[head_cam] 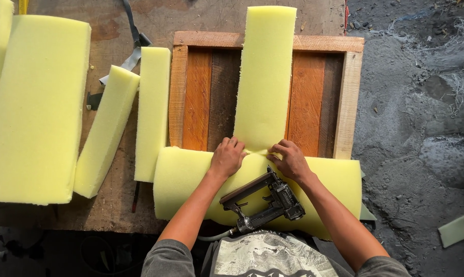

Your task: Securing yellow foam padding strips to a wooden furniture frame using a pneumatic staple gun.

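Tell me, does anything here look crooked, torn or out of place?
The narrow foam strip left of the wooden frame lies slanted, while its neighbour lies straight. The upright foam piece has a ragged left edge. The staple gun rests loose on the foam roll between the left hand and right hand.

Bare slats of the wooden frame (198, 97) lie open on either side of the upright foam strip (264, 77), which blocks the middle. The pneumatic stapler (265, 200) sits on the near foam roll (191, 179) between both forearms. Left, foam strips (152, 110) crowd the table (114, 210).
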